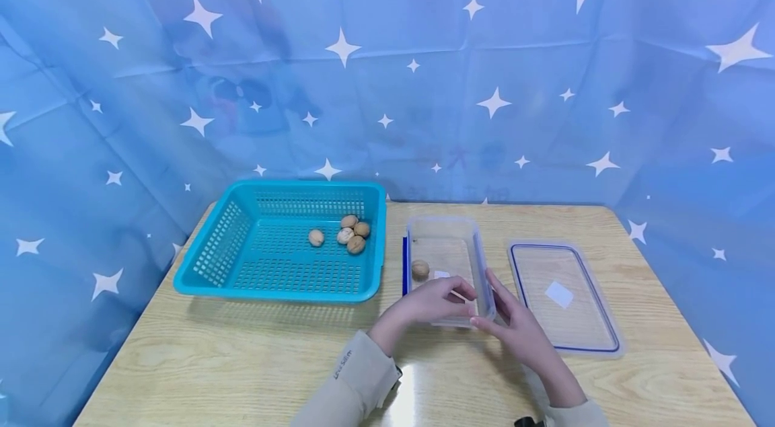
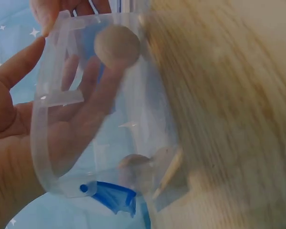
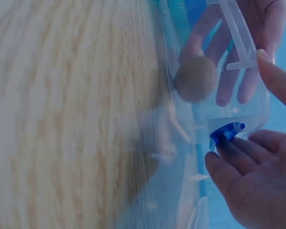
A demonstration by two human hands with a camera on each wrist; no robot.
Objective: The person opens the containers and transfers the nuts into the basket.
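Note:
A clear plastic food container with blue side latches stands on the table. My left hand reaches over its near end, fingers inside. At those fingertips sits a walnut low in the box; the thumb is apart from it. Another walnut lies farther back by the left wall. My right hand holds the container's near right corner, thumb at the near rim and fingers along the outside wall. In the right wrist view a blue latch hangs by these fingers.
Left of the container, a turquoise basket holds several walnuts toward its right side. A clear lid with a blue seal lies flat to the right. Behind the wooden table hangs a blue star-patterned curtain.

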